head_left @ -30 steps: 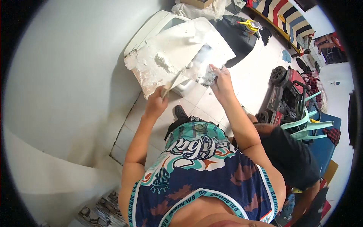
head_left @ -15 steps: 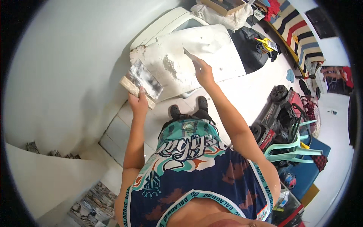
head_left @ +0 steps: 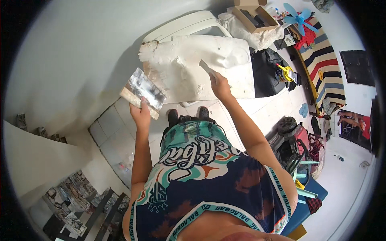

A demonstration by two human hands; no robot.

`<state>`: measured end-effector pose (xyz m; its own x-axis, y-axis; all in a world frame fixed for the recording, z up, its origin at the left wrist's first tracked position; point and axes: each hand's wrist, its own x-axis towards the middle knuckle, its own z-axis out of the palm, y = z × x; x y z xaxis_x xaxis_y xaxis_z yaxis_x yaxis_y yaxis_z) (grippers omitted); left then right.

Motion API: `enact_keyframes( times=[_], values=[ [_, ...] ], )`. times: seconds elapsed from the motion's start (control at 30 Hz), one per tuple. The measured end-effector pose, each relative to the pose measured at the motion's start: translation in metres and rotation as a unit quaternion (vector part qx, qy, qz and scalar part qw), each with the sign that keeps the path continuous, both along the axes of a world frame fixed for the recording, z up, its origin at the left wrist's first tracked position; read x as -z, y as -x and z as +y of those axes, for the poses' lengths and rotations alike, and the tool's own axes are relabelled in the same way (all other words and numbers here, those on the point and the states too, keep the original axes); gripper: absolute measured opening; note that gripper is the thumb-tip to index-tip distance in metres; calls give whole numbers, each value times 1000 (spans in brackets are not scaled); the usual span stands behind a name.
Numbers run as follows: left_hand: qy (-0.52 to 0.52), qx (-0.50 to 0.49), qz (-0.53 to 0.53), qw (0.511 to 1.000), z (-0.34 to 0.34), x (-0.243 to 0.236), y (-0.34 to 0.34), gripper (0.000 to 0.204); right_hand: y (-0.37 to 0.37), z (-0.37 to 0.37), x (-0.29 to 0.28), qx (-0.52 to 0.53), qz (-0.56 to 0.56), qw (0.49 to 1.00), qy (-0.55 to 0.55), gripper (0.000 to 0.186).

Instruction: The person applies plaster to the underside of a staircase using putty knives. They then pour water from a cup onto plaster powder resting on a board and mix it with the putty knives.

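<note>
My left hand (head_left: 140,114) is closed on the pale wooden edge of a wide metal putty plate (head_left: 145,90), whose face is smeared white and dark grey. The plate is held up by the near left corner of a white car door panel (head_left: 237,78). My right hand (head_left: 221,86) grips a putty knife (head_left: 206,67) by its handle, its blade pointing away over the middle of the panel. Whether the blade touches the surface, I cannot tell. White and greyish filler patches (head_left: 179,62) mark the panel, and its far left corner looks worn and brownish.
Beyond the door's window frame (head_left: 177,25) rises a pale wall. Right of the panel are a black bag (head_left: 267,72) and a can with a yellow tool (head_left: 284,74). A cardboard box (head_left: 257,18), a blue fan (head_left: 299,19) and a red-black toy car (head_left: 287,140) stand farther off.
The view has shifted and turned. The putty plate has moved left, off the panel's edge. The patch left of the knife looks whiter than before. Both hands keep their tools.
</note>
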<state>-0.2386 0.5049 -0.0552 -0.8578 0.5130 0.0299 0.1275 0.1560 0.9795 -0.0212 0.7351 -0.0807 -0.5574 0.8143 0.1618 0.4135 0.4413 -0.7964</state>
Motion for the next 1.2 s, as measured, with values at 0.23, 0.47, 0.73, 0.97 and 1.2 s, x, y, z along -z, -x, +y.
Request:
enact_keyframes(
  times=[0.23, 0.47, 0.73, 0.97, 1.2],
  values=[
    [2, 18, 11, 1000, 16, -11, -12, 33, -3, 7, 1, -37, 5, 999, -34, 20],
    [-20, 28, 5, 999, 23, -7, -3, 31, 1, -1, -25, 19, 8, 1000, -18, 21],
    [-15, 58, -14, 998, 18, 0, 10, 30, 23, -2, -25, -73, -30, 992, -99, 32],
    [8, 74, -16, 997, 23, 4, 15, 27, 23, 43, 37, -72, -216, 967, -115, 39],
    [-28, 30, -8, 999, 10, 22, 22, 32, -54, 0, 52, -192, -258, 932, -169, 42]
  ],
)
